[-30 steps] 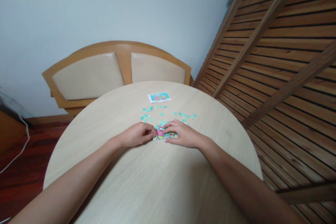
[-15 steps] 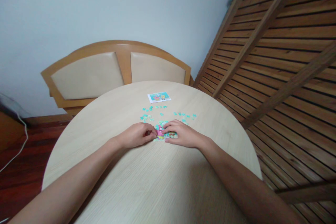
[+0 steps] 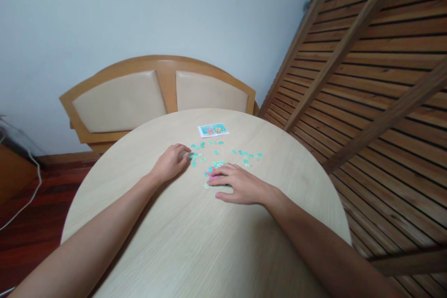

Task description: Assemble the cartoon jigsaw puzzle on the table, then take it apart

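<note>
A partly joined jigsaw puzzle with pink and green artwork lies near the table's middle. My right hand rests over it, palm down with fingers stretched out and thumb apart, and covers much of its right and lower part. To the left, my left hand is at the edge of a cluster of loose teal puzzle pieces. Its thumb and fingertips come together in a pinch at a small piece, which is mostly hidden and slightly blurred.
More loose pieces lie to the right, and several others sit behind the puzzle. A printed picture card is farther back on the round wooden table. A padded headboard and a slatted wooden frame stand beyond.
My left hand has left the puzzle and moved left and away from me to the loose pieces. My right hand has flattened and spread further over the puzzle.
</note>
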{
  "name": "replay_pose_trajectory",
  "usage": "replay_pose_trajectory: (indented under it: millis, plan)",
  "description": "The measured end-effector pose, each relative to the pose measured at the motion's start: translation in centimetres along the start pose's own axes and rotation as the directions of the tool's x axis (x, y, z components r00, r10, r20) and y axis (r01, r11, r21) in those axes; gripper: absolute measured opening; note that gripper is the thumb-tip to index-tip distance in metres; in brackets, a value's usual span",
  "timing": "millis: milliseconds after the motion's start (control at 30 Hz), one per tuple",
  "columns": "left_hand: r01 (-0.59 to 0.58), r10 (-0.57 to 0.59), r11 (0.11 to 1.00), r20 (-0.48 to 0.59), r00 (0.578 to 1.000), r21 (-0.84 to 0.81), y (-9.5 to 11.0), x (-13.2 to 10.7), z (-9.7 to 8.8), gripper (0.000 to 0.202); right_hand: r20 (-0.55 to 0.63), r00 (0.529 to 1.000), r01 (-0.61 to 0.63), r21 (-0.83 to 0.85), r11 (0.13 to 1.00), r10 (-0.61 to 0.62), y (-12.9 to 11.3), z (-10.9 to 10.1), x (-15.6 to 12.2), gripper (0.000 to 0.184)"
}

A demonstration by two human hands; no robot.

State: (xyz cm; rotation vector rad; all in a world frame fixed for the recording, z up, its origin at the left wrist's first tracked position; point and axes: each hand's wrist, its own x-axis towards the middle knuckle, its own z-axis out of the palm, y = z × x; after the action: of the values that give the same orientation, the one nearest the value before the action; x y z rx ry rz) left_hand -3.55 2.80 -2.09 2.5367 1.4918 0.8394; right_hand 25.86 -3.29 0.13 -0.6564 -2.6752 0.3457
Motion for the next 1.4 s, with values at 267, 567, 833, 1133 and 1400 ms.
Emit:
replay_pose_trajectory:
  millis: [267,567,833,1133,1400]
  plan:
    - [-0.067,0.068,0.997,0.029,0.997,-0.031,1.0,0.3,1.1,0.035,0.036,0.999,0.035,0.004,0.999,-0.035,-0.2,-0.1,0.0,0.032]
    - [-0.216,0.212,0.976,0.113,0.971,0.028,2.2,0.5,1.6,0.034,0.021,0.999,0.038,0.022,0.999,-0.038,-0.1,-0.1,-0.1,0.032]
    - [-0.199,0.194,0.979,0.114,0.974,0.033,3.0,0.6,0.7,0.022,0.014,1.0,0.023,0.04,0.999,-0.023,0.0,-0.3,-0.1,0.03]
    - [-0.173,0.17,0.983,0.06,0.984,0.061,3.1,0.8,2.1,0.042,0.016,1.0,0.009,0.048,0.999,-0.01,0.0,-0.4,-0.1,0.03]
    - [-0.122,0.091,0.986,0.238,0.967,0.118,1.9,1.5,3.5,0.062,0.024,1.0,0.007,0.048,0.999,-0.008,-0.1,-0.6,0.0,0.029]
